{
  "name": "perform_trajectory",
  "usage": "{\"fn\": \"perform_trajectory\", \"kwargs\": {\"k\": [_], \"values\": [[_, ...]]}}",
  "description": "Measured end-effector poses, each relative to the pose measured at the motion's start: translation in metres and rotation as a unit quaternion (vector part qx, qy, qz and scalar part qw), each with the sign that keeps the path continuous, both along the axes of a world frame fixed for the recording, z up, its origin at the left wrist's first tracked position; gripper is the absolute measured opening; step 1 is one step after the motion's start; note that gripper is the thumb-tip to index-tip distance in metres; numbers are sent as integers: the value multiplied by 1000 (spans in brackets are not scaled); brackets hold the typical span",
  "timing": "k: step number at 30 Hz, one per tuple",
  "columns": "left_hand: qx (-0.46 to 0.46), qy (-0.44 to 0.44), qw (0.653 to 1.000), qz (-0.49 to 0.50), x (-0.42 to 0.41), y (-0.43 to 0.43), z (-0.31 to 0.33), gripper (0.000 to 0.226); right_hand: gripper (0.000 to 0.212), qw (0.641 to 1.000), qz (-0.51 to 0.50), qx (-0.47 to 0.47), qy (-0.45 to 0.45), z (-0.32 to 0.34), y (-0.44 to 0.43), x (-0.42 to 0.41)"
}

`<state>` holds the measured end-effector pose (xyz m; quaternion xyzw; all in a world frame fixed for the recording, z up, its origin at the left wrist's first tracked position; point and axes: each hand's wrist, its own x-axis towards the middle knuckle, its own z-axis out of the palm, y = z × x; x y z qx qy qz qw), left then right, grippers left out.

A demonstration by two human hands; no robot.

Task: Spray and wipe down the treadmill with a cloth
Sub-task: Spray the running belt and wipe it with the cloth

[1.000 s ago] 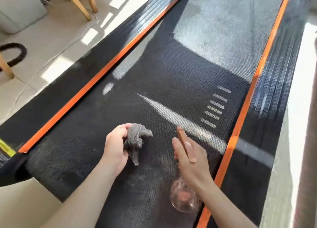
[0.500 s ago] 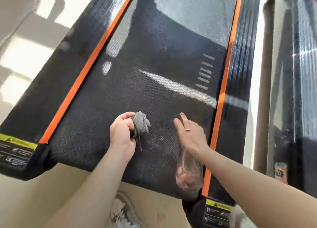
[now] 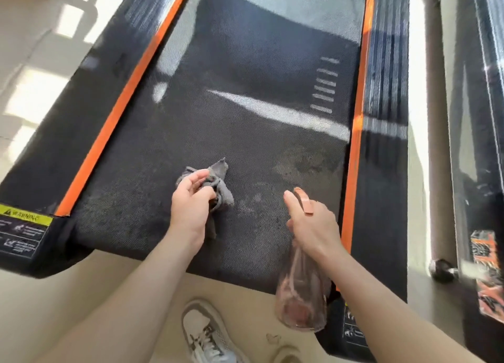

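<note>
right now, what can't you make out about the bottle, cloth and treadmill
Head view only.
spray bottle: right hand covers its neck; liquid level blurred.
cloth: bunched in left hand; contact with treadmill unclear.
warning label: small print too blurred.
treadmill's far end: cut by the top edge.

The pale beige floor (image 3: 54,308) carries a long black treadmill (image 3: 245,133) with a textured belt and orange side strips, running from the centre to 12 o'clock. At 6 o'clock a white-and-grey laced sneaker (image 3: 204,332) stands on the floor. At 3 o'clock a long grey tube (image 3: 436,144) lies alongside the treadmill.
</note>
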<state>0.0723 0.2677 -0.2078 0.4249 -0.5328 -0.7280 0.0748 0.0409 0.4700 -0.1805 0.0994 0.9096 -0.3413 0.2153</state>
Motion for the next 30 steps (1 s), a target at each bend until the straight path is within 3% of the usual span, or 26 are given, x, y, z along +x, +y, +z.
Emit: {"fn": "perform_trajectory", "kwargs": {"k": [3,7,9,11,12,13,14,15,16,17,21,26,28,30], "values": [[-55,-10,997,-48,6,6,-6,37,59,995,-20,-79,50,7,-4,3],[-71,-6,994,-85,4,8,-6,45,69,979,7,-169,118,23,-10,-7],[-96,-4,989,-110,-1,4,-3,50,49,968,19,-212,133,28,-21,-14],[-198,-20,956,-214,-3,-1,-1,49,23,961,14,-230,150,28,-36,-21],[-294,-30,901,-317,-2,-5,-4,48,23,958,13,-233,165,28,-46,-26],[-400,-43,802,-442,1,-10,-8,49,24,956,15,-231,180,27,-57,-30],[-489,-56,681,-541,6,-15,-16,53,25,953,15,-229,198,26,-70,-34],[-557,-68,573,-597,12,-20,-23,57,25,950,14,-224,217,25,-81,-38],[-597,-76,509,-616,17,-26,-30,59,26,947,9,-224,232,23,-93,-42],[-620,-79,483,-613,21,-34,-35,60,25,942,1,-226,246,20,-104,-46],[-650,-105,496,-566,1,-92,-47,61,16,919,-28,-248,306,16,-160,-69],[-601,-154,587,-520,-71,-168,-54,56,33,889,-61,-308,332,2,-221,-118],[-609,-123,602,-502,-105,-184,-63,55,40,895,-36,-297,330,-9,-237,-140],[-623,-102,606,-485,-134,-192,-72,55,52,912,56,-246,324,-16,-240,-157]]}}
